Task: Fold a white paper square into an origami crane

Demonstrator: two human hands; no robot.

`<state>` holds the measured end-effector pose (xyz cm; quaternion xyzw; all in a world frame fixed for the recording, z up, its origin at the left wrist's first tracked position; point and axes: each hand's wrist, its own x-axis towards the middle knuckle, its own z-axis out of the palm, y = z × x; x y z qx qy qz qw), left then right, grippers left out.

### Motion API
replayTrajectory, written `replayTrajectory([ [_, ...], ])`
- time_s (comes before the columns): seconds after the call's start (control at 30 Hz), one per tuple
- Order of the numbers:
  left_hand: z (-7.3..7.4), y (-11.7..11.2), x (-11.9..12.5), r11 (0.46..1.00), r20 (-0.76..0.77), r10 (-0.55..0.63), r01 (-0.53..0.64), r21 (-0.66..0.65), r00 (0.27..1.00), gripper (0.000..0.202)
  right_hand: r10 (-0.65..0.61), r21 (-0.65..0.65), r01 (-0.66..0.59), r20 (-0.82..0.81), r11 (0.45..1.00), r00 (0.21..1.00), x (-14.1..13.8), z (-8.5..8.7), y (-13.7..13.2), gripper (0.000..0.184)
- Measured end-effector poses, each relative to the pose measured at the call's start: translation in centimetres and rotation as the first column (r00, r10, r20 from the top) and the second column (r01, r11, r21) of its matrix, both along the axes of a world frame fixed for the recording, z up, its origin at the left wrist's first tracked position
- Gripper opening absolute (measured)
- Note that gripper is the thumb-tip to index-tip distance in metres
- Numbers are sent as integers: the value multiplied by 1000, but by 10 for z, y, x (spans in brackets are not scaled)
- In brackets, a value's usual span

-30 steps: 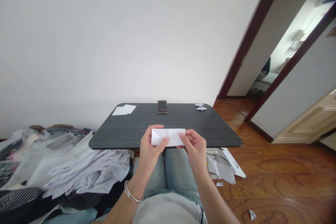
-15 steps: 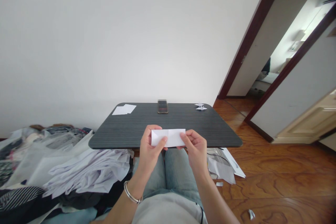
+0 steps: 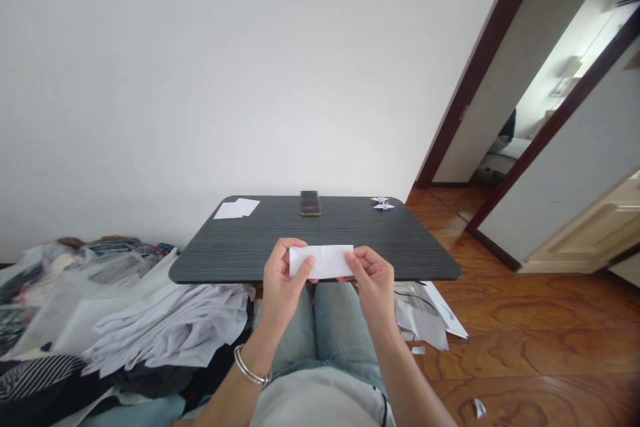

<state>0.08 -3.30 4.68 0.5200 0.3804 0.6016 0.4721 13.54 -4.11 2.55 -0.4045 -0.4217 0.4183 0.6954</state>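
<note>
A strip of folded white paper (image 3: 325,263) sits at the near edge of the counter (image 3: 250,233), on its six o'clock side, held level between two hands; whether it touches the counter cannot be told. The left hand (image 3: 281,283) pinches the strip's nine o'clock end, thumb flat on the face, most fingers lost behind the paper. The right hand (image 3: 373,280) pinches the three o'clock end, thumb in front, other fingertips mostly hidden behind. A faint vertical crease shows near the middle; the strip's back and its number of layers are out of sight. Both forearms run off the bottom of the view, the left one wearing a silver bracelet (image 3: 250,370).

From the strip, a phone (image 3: 310,203) lies at twelve o'clock, its screen too dark to read. At ten o'clock are overlapping white sheets (image 3: 233,209), one partly covering another. Near two o'clock stand small folded paper figures (image 3: 383,205), close together and too tiny to make out fully. Toward eight o'clock, a heap of fabric (image 3: 120,327) is cut off by the frame. At four o'clock, loose papers (image 3: 425,327) slip partly under the counter.
</note>
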Motion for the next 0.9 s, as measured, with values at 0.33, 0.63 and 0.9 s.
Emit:
replayTrajectory([
  [0.33, 0, 2, 0, 1000, -9, 26, -26, 5, 1000, 30, 110, -58, -108, 30, 992, 993, 4, -1, 0, 27],
  [0.63, -2, 3, -2, 1000, -3, -2, 2, 7, 1000, 29, 154, -57, -152, 18, 987, 988, 4, -5, 1, 28],
  [0.9, 2, 3, 1, 999, 52, -2, 4, -38, 999, 52, 129, -43, -128, 45, 991, 991, 3, -3, 0, 27],
])
